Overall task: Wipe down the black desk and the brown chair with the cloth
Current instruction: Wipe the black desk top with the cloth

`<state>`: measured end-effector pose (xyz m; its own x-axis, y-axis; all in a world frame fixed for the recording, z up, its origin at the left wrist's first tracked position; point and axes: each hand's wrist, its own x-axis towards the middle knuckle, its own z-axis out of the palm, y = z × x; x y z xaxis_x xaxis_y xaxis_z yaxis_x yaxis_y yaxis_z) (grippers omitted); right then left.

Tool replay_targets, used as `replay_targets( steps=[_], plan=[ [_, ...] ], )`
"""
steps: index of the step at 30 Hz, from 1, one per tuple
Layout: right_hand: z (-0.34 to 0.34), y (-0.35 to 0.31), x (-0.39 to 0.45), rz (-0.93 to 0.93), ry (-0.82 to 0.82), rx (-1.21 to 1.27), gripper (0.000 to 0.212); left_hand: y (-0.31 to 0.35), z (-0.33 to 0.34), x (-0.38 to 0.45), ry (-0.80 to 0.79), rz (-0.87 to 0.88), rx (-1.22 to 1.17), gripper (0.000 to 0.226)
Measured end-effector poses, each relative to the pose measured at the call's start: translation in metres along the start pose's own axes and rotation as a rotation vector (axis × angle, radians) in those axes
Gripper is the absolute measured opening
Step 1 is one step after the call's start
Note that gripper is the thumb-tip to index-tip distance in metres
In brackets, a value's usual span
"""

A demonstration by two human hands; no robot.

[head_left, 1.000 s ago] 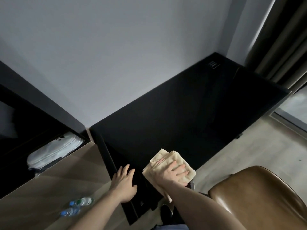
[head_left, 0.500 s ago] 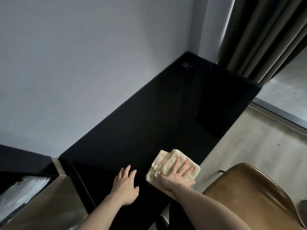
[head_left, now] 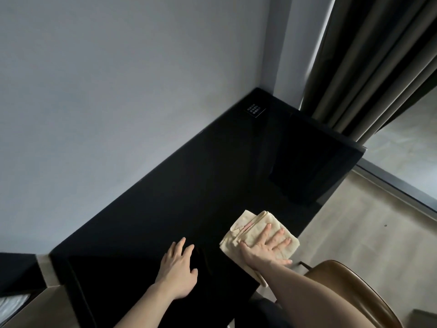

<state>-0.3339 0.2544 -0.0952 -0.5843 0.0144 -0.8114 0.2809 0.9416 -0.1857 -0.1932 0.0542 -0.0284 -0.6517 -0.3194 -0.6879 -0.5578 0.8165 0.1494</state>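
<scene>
nearest, the curved brown leather chair (head_left: 350, 290) sits just beside the table's front edge, not yet wiped by the look of it. the right hand (head_left: 266, 248) presses the folded cream cloth (head_left: 257, 229) flat on the glossy black table (head_left: 189, 190), its grip spread wide. the left hand (head_left: 177, 271) rests beside it, fingers loosely spread, holding nothing. the table-wiping step is in hand; next likely calls for sweeping the cloth toward the far corner by the socket panel (head_left: 255, 110).

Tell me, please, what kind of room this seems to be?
Probably a hotel room or bedroom study corner: a black desk against a plain wall, a socket panel set into its top, heavy curtains by the window, and a brown chair.
</scene>
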Motion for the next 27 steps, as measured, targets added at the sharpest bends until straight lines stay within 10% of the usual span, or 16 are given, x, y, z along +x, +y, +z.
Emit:
replay_targets(
  steps=[11, 17, 27],
  plan=[
    [0.021, 0.019, -0.019, -0.007, 0.111, -0.052, 0.125, -0.005, 0.039, -0.025, -0.101, -0.052, 0.05, 0.08],
    [-0.012, 0.011, -0.01, -0.113, 0.049, 0.079, 0.094, 0.022, 0.001, -0.011, -0.027, 0.001, 0.032, 0.08],
    [-0.121, 0.002, 0.107, 0.061, 0.017, 0.148, 0.123, 0.08, -0.065, 0.086, -0.054, -0.056, 0.015, 0.081]
  ],
)
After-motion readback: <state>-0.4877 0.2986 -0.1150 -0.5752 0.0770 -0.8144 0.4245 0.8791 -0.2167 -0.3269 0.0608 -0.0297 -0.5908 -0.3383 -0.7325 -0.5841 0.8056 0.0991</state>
